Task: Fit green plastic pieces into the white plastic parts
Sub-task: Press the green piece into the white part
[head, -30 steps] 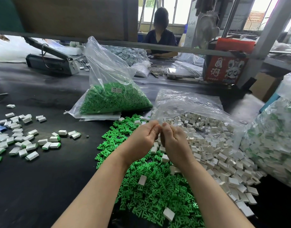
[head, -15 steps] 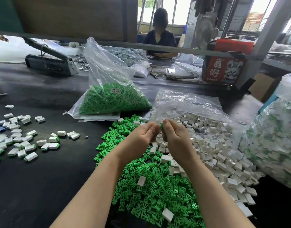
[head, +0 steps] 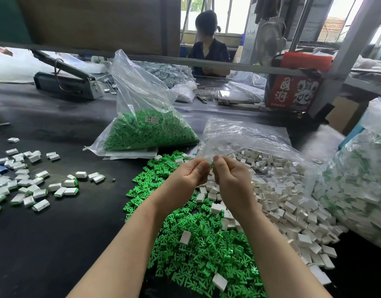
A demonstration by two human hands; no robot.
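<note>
Both hands are raised together above the work, fingertips nearly meeting: the left hand (head: 190,176) and the right hand (head: 230,179) each have fingers curled inward, and a sliver of a small green plastic piece (head: 211,163) shows between the two sets of fingertips. Which hand pinches it, and whether a white part is held behind the fingers, cannot be told from this view. Judged step: mating one green piece into one white housing. Directly below the wrists lies the loose heap of green forked plastic pieces (head: 198,244) on the black table (head: 56,244); just to the right of the right hand spreads the pile of small white rectangular plastic parts (head: 282,196), spilling from a clear bag. Well to the left of the left hand lie finished white blocks with green ends (head: 62,190). Recommended practice: align the prongs square to the opening before pressing, push straight with the thumb pads, and confirm the green end seats flush as on the finished units. Risk noted: a skewed entry would likely jam or bend the prongs.
</note>
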